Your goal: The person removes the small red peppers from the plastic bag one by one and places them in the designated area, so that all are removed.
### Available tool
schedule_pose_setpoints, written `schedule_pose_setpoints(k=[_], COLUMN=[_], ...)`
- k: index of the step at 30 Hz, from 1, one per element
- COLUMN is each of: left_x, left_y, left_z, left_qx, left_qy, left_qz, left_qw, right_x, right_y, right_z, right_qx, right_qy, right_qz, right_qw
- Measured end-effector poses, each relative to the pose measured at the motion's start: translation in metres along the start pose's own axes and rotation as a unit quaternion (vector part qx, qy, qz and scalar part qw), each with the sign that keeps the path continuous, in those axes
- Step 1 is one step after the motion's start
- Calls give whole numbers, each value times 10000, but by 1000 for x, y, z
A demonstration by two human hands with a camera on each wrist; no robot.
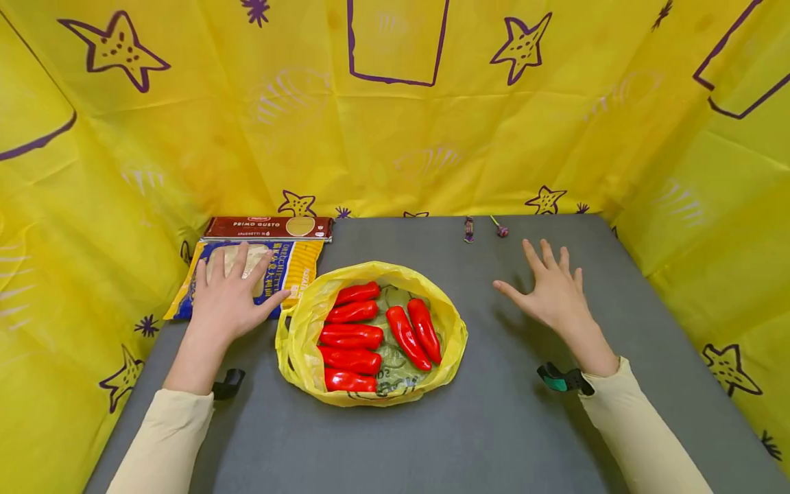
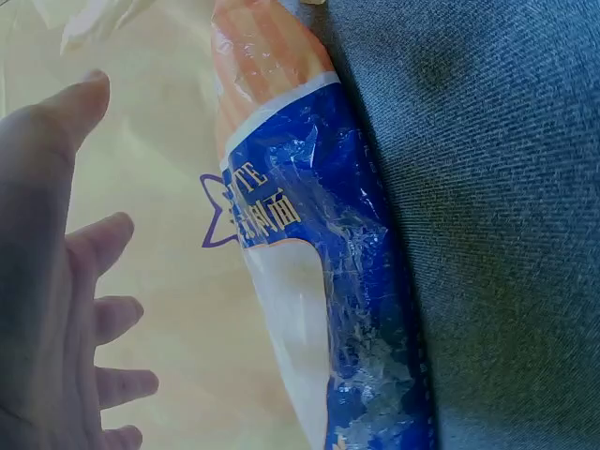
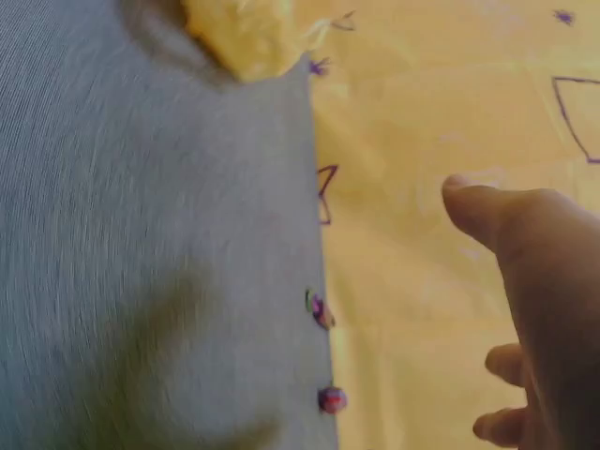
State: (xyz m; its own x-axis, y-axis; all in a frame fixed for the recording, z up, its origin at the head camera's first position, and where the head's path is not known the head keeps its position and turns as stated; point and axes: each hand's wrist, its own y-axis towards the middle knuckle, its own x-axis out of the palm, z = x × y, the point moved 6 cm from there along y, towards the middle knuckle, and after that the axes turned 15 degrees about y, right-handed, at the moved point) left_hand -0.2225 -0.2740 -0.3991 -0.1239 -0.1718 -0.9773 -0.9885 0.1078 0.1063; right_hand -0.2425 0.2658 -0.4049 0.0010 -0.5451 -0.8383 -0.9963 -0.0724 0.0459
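As the left hand (image 1: pixel 228 300) is spread over the blue pasta packet (image 1: pixel 282 267) and the right hand (image 1: pixel 552 293) spread above the table (image 1: pixel 494 425), the yellow bag (image 1: pixel 302 333) of red peppers (image 1: pixel 352 336) between them is, I think, best handled gently by its soft rim (image 1: pixel 395 269).

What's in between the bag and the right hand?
Just bare grey table: in the head view, nothing lies between the bag and the right hand.
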Motion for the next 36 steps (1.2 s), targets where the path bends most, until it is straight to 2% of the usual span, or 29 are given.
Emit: schedule_pose_setpoints(k=[3,6,10,13,18,24,27,30,36], left_x=[-1,-3,-10,-13,-14,-26,-30,-28,-16], left_y=[-3,-9,-23,-34,-49,-64,-67,-68,-69], left_z=[-2,0,7,16,34,52,63,72,82], left_qx=[-121,-150,-36,71,100,197,388,556,768], left_qy=[-405,-1047,-1966,-2375,-2725,-3074,-3030,-2923,-2634], left_qz=[43,241,615,683,623,1294,1491,1543,1231], left_qw=[9991,9941,9785,9689,9601,9425,9404,9422,9537], right_x=[5,10,16,19,28,32,33,35,45], right_y=[-3,-8,-14,-17,-19,-23,-26,-28,-35], right_z=[-3,-10,-25,-39,-68,-101,-116,-130,-154], right_qx=[-148,-328,-577,-784,-1122,-1711,-1960,-2195,-2414], right_qy=[557,1106,1844,2316,2600,2637,2673,2766,3007], right_qz=[69,204,485,547,396,500,557,580,428], right_qw=[9983,9931,9800,9681,9582,9480,9418,9338,9217])
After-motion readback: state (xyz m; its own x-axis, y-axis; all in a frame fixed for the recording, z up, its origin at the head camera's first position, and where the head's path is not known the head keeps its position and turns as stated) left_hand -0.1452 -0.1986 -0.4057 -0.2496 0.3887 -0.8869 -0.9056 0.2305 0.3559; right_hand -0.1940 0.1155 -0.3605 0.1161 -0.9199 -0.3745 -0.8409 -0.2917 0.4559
